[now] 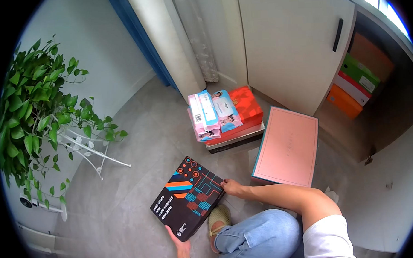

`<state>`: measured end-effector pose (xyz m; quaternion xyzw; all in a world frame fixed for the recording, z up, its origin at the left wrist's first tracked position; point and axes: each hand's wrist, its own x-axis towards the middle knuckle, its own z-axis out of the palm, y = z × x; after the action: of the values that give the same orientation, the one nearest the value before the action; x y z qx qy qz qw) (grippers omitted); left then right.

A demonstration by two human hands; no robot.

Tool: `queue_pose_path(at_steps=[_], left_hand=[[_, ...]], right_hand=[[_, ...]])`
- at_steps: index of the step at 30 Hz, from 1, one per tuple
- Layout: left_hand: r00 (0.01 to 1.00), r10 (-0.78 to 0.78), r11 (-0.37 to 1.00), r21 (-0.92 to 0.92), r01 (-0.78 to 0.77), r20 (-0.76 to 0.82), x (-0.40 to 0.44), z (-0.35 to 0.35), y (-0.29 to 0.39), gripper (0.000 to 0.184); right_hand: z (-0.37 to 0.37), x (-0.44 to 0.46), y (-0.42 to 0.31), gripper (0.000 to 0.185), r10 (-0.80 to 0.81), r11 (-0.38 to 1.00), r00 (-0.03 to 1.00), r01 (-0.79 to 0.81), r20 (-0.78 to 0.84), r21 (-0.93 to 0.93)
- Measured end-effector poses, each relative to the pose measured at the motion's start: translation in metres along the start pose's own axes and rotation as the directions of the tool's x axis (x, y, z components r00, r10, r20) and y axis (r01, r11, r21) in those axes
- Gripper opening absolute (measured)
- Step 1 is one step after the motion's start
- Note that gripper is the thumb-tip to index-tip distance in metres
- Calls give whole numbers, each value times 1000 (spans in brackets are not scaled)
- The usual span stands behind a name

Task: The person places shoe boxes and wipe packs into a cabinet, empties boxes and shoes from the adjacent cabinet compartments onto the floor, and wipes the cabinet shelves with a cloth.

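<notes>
A black shoebox (184, 201) with orange and blue graphics and the words "MAKE SHOES WITH GOOD MATERIALS" is held tilted over the floor in front of my knees. My left hand (179, 243) grips its near corner, the thumb along the side and the other fingers mostly hidden underneath. At the right edge, my right hand (233, 187) is closed on the box with its fingertips. The lid appears to be on. Just right of my right forearm lies a large pink box (288, 146) with a thin line border.
Wipes packs (204, 113) rest on a red box (247, 108), stacked on another box (235, 144) by the curtain (168, 43). An open cabinet (375, 98) at right holds several boxes, including a green one (358, 74). A leafy plant (39, 99) on a white stand (94, 154) is left.
</notes>
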<state>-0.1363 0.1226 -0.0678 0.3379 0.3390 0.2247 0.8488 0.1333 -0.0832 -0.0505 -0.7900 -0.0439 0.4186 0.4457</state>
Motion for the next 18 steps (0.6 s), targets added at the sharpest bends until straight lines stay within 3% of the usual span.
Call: queue_pose_path(at_steps=[3,6,8,10,12,14,15,16,18], left_hand=[[995,-100,993,59,101,-21,-5,2,16,66],[985,-159,983,-101,152,-66,-7,-20,25,53],[998,6,996,-87,-12,-69,-9,-28,22,55],[985,90,995,-22,-94,-149,-9,-49,39,41],[958,150,988,-3,-155,-245,-35,5,72,43],[954,247,968,87,-235,-170,-32,2,98,44],[975,220,974,42,-221,35,-37,15,111,38],[979,201,979,31,-203,44,-41,39,111,38],[951,228,971,28,-239,208,-45,110,113,52]], right_hand=[[-6,-19,-17,47,-53,999,999,53,-8,-14],[-3,-30,-24,49,-120,992,993,120,4,-31],[-8,-33,-20,52,-160,987,986,161,48,-16],[-26,-44,-24,55,-247,968,967,249,52,-15],[-51,-80,-42,59,-334,941,938,337,87,-21],[-92,-105,-64,67,-366,929,905,369,216,26],[-112,-114,-73,71,-366,929,885,365,288,61],[-131,-141,-85,78,-460,888,856,439,238,137],[-163,-185,-99,95,-608,784,775,549,175,289]])
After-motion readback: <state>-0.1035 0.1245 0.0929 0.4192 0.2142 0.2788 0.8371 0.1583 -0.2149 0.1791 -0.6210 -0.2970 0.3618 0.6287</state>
